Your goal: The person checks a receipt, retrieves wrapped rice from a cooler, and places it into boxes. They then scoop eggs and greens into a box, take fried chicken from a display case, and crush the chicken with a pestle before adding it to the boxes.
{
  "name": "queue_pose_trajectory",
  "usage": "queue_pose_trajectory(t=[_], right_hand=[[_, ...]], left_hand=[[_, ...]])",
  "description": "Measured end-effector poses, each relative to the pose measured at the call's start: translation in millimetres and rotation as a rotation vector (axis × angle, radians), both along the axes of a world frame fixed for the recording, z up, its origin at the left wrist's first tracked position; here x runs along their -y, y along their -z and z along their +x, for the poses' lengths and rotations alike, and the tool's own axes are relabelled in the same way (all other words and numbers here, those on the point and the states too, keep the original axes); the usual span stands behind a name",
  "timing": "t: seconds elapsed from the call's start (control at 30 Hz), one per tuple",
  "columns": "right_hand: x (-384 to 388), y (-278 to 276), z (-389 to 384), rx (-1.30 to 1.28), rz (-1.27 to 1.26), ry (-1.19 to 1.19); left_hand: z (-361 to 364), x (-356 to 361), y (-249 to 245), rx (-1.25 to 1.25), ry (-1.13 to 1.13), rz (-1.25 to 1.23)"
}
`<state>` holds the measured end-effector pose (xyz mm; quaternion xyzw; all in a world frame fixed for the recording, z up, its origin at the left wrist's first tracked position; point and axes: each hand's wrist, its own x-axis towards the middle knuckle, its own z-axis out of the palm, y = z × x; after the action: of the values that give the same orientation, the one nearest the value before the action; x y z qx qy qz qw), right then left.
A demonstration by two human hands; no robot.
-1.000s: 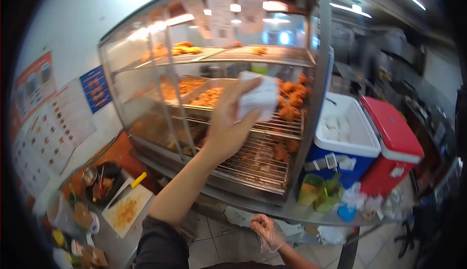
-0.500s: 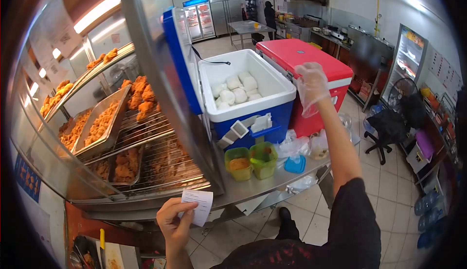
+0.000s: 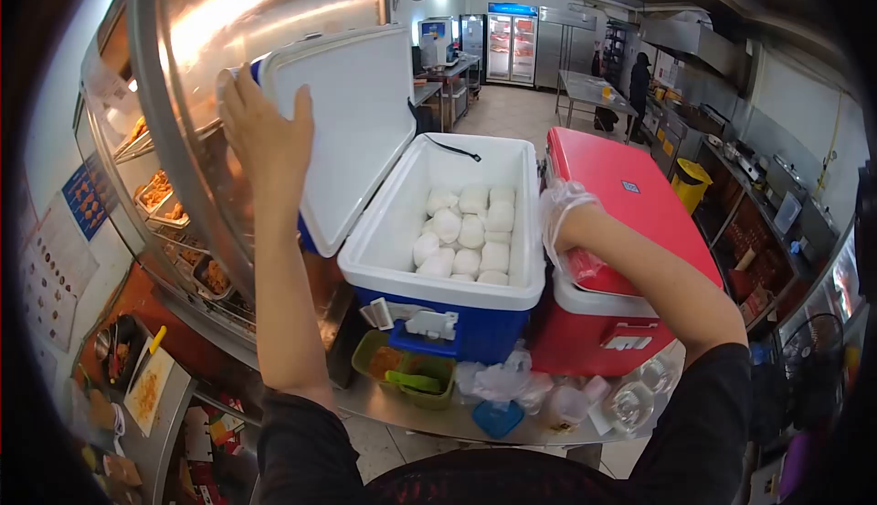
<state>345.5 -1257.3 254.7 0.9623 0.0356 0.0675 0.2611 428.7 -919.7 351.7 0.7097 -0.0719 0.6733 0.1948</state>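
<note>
My bare left hand (image 3: 265, 130) is at the upper left, gripping the edge of the raised blue-and-white cooler lid (image 3: 352, 112). The open blue cooler (image 3: 438, 272) stands in front of me, with several round white wrapped bundles (image 3: 470, 231) inside. My right hand (image 3: 568, 222), in a clear plastic glove, is bent down at the near left edge of the red cooler (image 3: 630, 194), beside the blue cooler's rim. Its fingers are mostly hidden, so what they hold cannot be told. The red lid looks down.
A green two-part container (image 3: 402, 372), a blue lid (image 3: 498, 420) and plastic bags (image 3: 498, 377) lie on the steel counter before the coolers. At the left stands a glass food warmer (image 3: 174, 139) with fried chicken. A person (image 3: 639, 85) stands far back.
My left hand has risen from low down to the blue lid, and the paper slip is no longer seen. My gloved right hand has come down beside the red cooler. The view has turned left.
</note>
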Motion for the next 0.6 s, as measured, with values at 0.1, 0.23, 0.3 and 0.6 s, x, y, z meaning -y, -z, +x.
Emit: queue_pose_trajectory(t=[0.1, 0.23, 0.3, 0.6], right_hand=[[-0.7, -95.0, -30.8, -0.212, -0.099, 0.09], [128.7, -187.7, -101.1, 0.175, 0.592, -0.098], [178.9, -216.6, -163.8, 0.228, 0.571, -0.54], [315.8, -216.2, -256.3, 0.456, 0.577, 0.613]], left_hand=[[10.9, 2.6, -11.3, -0.026, -0.088, 0.002], [32.6, -13.8, -26.1, -0.005, -0.088, 0.049], [16.7, -9.6, -37.5, -0.319, 0.382, -0.065], [-108.6, 155.7, 59.6, -0.399, 0.563, 0.756]])
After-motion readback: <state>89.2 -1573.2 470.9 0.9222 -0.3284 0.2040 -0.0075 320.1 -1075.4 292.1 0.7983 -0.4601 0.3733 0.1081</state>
